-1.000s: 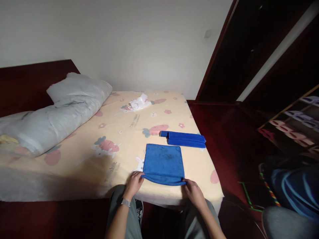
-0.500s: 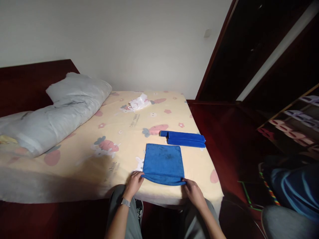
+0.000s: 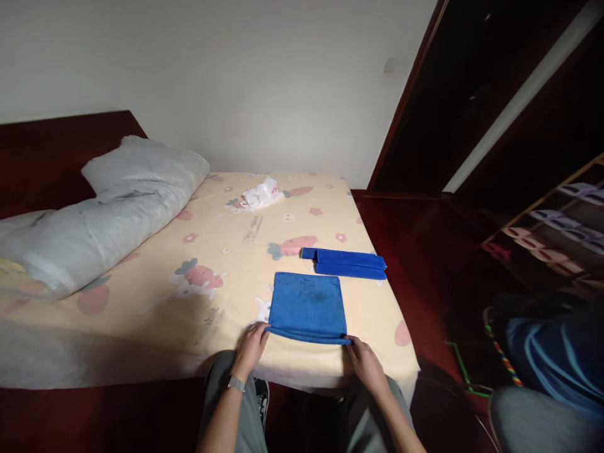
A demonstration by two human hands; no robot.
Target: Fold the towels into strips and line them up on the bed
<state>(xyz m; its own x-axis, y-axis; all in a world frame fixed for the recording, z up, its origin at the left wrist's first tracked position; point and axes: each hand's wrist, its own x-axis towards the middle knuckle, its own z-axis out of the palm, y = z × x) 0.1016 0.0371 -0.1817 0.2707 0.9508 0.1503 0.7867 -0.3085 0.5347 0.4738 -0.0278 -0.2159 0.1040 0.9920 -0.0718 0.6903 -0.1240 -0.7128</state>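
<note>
A blue cloth [image 3: 307, 303] with dark stains lies flat on the bed, its near edge turned up into a narrow fold. My left hand [image 3: 252, 346] pinches the near left corner between thumb and fingers. At the near right corner, my right hand [image 3: 364, 360] grips the fold the same way. Just beyond the cloth lies a second, brighter blue cloth [image 3: 350, 264], folded into a long strip with a narrow end sticking out to the left.
The bed [image 3: 155, 327] has a cream sheet printed with carrots and rabbits. A grey-white quilt [image 3: 136, 195] is heaped at the left, and a white plastic bag [image 3: 263, 194] sits farther back. Slippers [image 3: 557, 255] stand on a rack at the right, above dark red flooring.
The near edge of the cloth, sagging before, is now a straighter, narrower fold. Both hands keep hold of its corners. The view has shifted slightly.
</note>
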